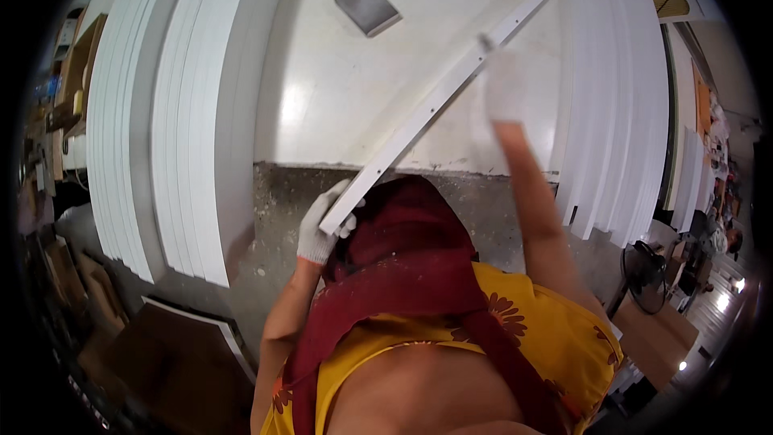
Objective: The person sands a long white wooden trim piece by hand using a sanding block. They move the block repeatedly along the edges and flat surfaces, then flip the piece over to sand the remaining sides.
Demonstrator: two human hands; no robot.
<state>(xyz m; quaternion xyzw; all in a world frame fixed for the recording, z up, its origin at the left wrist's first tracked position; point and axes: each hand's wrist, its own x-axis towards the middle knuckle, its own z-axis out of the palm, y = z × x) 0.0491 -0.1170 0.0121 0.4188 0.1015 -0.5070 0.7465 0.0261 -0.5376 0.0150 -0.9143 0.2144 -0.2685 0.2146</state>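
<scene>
A long white bar [419,119] with several small dark holes or screws along its face runs slantwise from my lap over the white tabletop [338,97]. My left hand [314,234], in a white knit glove, is closed around the bar's near end. Farther along, my right hand [503,89], also in a white glove, is beside the bar's far half and smeared by motion. A small dark thing [485,42] shows at its fingertips, too blurred to name. Whether those fingers grip it cannot be made out. A flat grey square piece [367,8] lies on the tabletop beyond the bar.
Tall stacks of white panels or strips stand at the left [189,113] and the right [616,105] of the tabletop. A brown board [185,354] with a white edge is at the lower left. At the lower right are a dark fan [644,274] and a cardboard box [656,338].
</scene>
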